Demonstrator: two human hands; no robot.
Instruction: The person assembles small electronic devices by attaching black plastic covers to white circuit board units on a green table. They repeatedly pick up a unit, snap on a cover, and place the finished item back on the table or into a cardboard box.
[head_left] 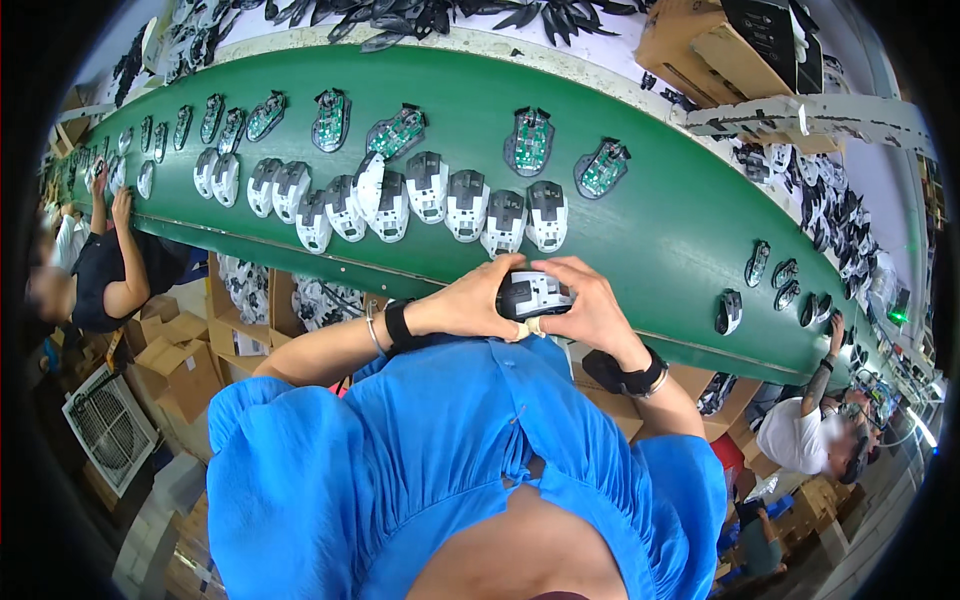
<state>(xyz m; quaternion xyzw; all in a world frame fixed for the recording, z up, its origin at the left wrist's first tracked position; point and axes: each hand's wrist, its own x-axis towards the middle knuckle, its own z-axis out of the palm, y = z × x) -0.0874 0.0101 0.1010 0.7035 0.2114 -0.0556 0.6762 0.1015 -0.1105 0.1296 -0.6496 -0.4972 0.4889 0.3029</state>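
Note:
Between both hands, close in front of my body, is a white and black computer mouse (532,293). My left hand (474,299) grips its left end, fingers curled over the far edge and thumb at the near edge. On the other end my right hand (592,312) is closed the same way. Pale covers sit on the thumb tips, which meet below the mouse. Just beyond my hands, white and black mouse shells (504,220) stand in a row on the green conveyor belt (660,235). Behind them lie black mouse bases with green circuit boards (529,140).
Black plastic parts (400,18) are heaped along the far ledge, with a cardboard box (700,50) at the far right. Boxes of white parts (245,290) stand under the belt's near edge. One co-worker (110,270) is at the left, another (800,430) at the right.

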